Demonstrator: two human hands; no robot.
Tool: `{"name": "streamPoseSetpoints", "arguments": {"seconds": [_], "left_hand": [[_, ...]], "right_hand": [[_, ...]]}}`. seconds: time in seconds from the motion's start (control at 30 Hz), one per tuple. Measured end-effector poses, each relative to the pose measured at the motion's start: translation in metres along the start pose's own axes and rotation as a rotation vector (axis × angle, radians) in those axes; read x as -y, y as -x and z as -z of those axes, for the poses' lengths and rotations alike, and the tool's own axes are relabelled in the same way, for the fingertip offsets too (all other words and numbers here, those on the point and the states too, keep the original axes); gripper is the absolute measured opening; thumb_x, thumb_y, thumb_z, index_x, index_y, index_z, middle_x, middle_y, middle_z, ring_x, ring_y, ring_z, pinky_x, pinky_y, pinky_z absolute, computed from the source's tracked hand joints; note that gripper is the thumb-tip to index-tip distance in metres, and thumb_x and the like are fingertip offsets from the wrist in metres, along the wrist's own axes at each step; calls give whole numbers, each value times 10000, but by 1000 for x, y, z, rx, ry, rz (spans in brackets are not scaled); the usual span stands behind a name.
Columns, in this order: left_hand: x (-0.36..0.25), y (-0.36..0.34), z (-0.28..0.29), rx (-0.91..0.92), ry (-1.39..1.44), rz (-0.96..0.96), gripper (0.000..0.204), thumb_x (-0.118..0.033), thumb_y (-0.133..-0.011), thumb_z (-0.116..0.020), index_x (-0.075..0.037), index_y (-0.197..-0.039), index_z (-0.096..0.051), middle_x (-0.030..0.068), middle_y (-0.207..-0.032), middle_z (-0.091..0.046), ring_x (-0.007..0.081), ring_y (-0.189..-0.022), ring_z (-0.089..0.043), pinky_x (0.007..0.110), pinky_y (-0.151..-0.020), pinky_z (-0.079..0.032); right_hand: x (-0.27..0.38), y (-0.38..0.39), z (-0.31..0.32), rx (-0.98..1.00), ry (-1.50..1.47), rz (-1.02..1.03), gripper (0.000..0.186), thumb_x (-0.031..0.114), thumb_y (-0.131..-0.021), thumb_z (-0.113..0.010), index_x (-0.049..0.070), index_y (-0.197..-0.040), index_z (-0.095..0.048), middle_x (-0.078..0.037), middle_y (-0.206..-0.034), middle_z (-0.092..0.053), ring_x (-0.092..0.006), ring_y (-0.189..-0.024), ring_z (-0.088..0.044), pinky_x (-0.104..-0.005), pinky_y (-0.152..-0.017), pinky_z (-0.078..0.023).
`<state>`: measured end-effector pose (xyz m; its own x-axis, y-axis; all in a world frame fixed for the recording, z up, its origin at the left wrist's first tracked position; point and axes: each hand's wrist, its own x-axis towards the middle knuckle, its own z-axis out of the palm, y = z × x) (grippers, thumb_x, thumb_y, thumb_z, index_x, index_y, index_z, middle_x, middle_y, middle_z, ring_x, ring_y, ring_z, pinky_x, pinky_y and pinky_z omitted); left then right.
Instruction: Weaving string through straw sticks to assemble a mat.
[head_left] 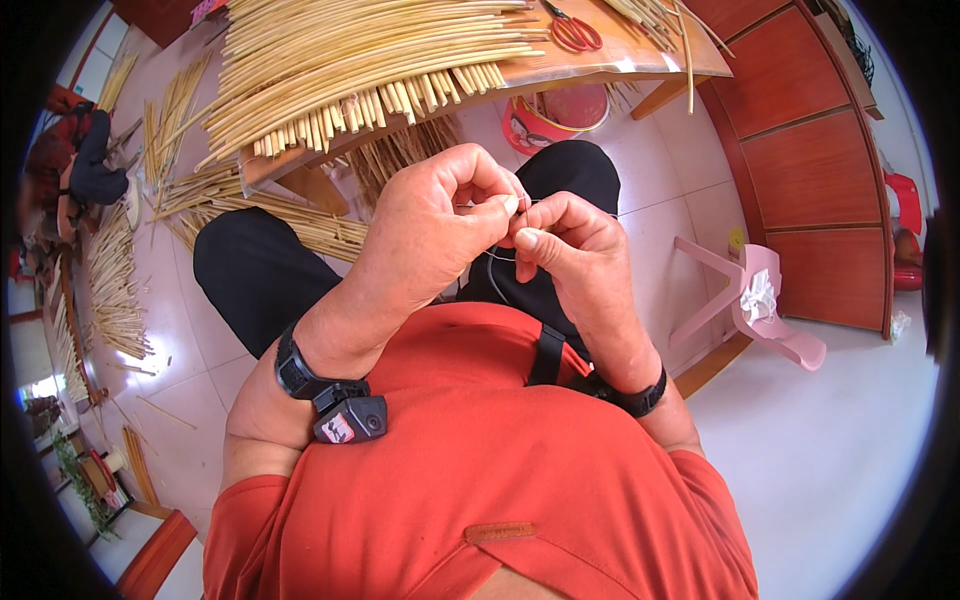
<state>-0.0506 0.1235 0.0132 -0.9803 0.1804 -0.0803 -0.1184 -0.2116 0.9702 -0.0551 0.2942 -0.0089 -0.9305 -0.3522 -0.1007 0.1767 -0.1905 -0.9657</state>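
Sticks crowd a table. Over a dark lap, left hand and right hand both pinch a thin strand, probably light and bendy, best gripped in short lengths by fingertips.

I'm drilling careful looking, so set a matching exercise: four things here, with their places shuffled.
1. Red-handled scissors
2. Round pink bucket
3. Crumpled white material
4. Thin wire-like strand

A. On the pink plastic seat
B. Pinched by left hand and right hand
C. On the brown wooden tabletop
D. On the pale tiled floor

Pairs: 1C; 2D; 3A; 4B
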Motion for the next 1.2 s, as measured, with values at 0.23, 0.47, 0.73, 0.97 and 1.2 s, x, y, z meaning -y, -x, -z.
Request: {"name": "streamPoseSetpoints", "arguments": {"seconds": [0.23, 0.47, 0.73, 0.97, 1.2], "left_hand": [[0, -1, 0, 2, 28, -9, 53, -2, -884, -543, -29, -840, -555, 75, -916, -610, 111, -795, -586, 260, -720, -506], [0, -2, 2, 0, -16, 2, 55, -3, -884, -544, -29, -836, -554, 74, -905, -611, 106, -768, -577, 252, -710, -500], [0, -1, 0, 1, 78, -9, 30, -28, -888, -563, -13, -867, -578, 82, -918, -622, 115, -791, -609, 244, -695, -516], [-3, 1, -2, 48, 28, 108, 42, -53, -885, -589, -14, -893, -601, 24, -786, -611, 73, -664, -577, 212, -630, -503], [2, 0, -6, 17, -289, -34, 12, -58, -859, -621, -55, -849, -627, -66, -663, -516, -3, -537, -390, 172, -464, -315]], "right_hand": [[0, -1, 2, -1, 15, -5, 83, 28, -836, -676, -8, -879, -615, -101, -843, -663, -114, -655, -617, -208, -557, -494], [-2, -2, 2, 6, 32, 3, 80, 27, -833, -681, 0, -872, -617, -97, -842, -665, -112, -668, -619, -206, -561, -493], [5, -4, 0, -144, 59, 154, 79, 35, -848, -668, 1, -908, -632, -21, -804, -635, -49, -680, -591, -181, -590, -502], [9, -9, -1, -155, 461, 460, 67, -5, -810, -665, 24, -850, -619, -34, -750, -583, -113, -632, -564, -229, -556, -452], [10, -12, -1, -177, 876, 685, 90, -27, -819, -611, 21, -776, -547, -90, -679, -531, -224, -595, -515, -304, -535, -424]]}}
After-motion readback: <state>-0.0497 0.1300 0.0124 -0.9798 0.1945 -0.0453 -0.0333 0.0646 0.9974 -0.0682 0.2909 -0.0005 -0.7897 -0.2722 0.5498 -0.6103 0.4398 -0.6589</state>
